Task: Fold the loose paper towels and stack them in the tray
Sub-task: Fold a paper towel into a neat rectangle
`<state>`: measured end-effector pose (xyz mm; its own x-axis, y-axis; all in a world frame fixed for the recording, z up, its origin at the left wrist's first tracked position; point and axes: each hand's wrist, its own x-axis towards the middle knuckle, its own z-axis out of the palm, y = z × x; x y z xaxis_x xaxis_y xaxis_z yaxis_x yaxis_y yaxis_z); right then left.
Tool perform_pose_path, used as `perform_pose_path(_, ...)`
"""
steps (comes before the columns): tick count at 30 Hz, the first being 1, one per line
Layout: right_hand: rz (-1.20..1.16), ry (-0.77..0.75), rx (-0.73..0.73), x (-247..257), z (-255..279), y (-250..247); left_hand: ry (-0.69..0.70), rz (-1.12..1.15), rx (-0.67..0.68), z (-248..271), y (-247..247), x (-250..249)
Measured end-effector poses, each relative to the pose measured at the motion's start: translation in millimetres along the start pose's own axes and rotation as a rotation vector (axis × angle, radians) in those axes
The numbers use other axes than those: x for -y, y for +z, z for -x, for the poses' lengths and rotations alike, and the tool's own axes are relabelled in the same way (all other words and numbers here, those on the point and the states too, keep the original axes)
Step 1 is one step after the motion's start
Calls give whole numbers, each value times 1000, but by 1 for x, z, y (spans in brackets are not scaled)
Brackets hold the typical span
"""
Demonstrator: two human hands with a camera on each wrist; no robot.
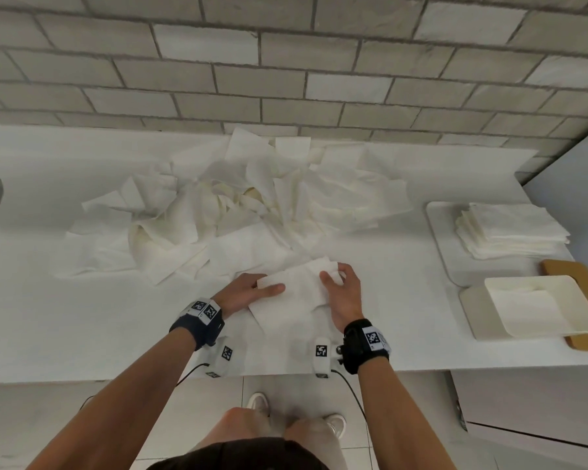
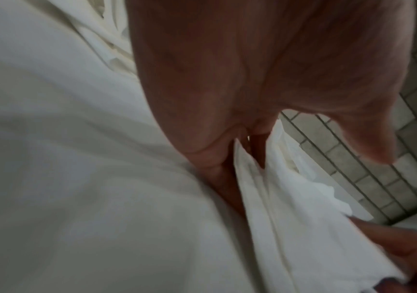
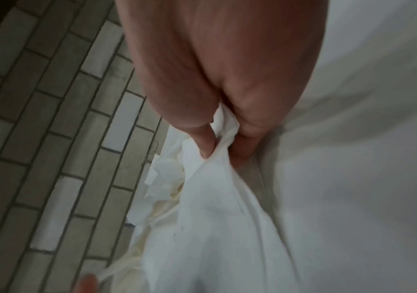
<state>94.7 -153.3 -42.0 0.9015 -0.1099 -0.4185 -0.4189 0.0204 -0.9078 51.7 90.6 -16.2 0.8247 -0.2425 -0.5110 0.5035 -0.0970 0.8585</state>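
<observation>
Head view: tray [image 1: 438, 239] sitting right on desk [image 1: 48, 317], holding folded stack [image 1: 513, 232]; pile [image 1: 218, 205] lying behind.
Wrist views: both grips pinching towel [image 1: 296, 290] edges.
Left hand [image 1: 248, 290]: thumb lying on top.
Right hand [image 1: 343, 293]: fingers curling over far corner.

Soft, matt white paper, faintly textured: paper towel [image 1: 296, 293] at lower centre. Same crinkled matt paper in the loose pile [image 1: 218, 212] at mid-frame and the folded stack [image 1: 513, 228] at right. Smooth matt white countertop [image 1: 48, 317]. Smooth off-white tray [image 1: 437, 232], plastic-looking. Matt brown wood board [image 1: 571, 276] at right. Rough, matt grey-white brick wall [image 1: 286, 62] across top.
</observation>
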Motion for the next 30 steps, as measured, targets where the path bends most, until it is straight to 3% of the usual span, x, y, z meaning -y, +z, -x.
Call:
perform_pose_path(3,-159,54,-46,-7,5,3,57,-63,36,-1,-6,11)
perform_pose_path(6,146,-8,-108,-9,4,2,125,-207,31,-6,-14,20)
perform_pose_path(11,569,-275,-122,-2,-6,-13,196,-437,-240,-15,-16,21)
perform_pose_path(17,614,-275,-134,-2,-10,-21,275,-593,-447,-13,3,12)
perform_pose_path(20,561,-249,-169,2,-7,-28,296,-547,-505,-6,6,9)
perform_pose_path(24,600,-321,-178,20,-7,-42,215,-405,-510,16,16,1)
perform_pose_path(30,917,-307,-61,22,-24,-41,143,-391,-486,18,28,17)
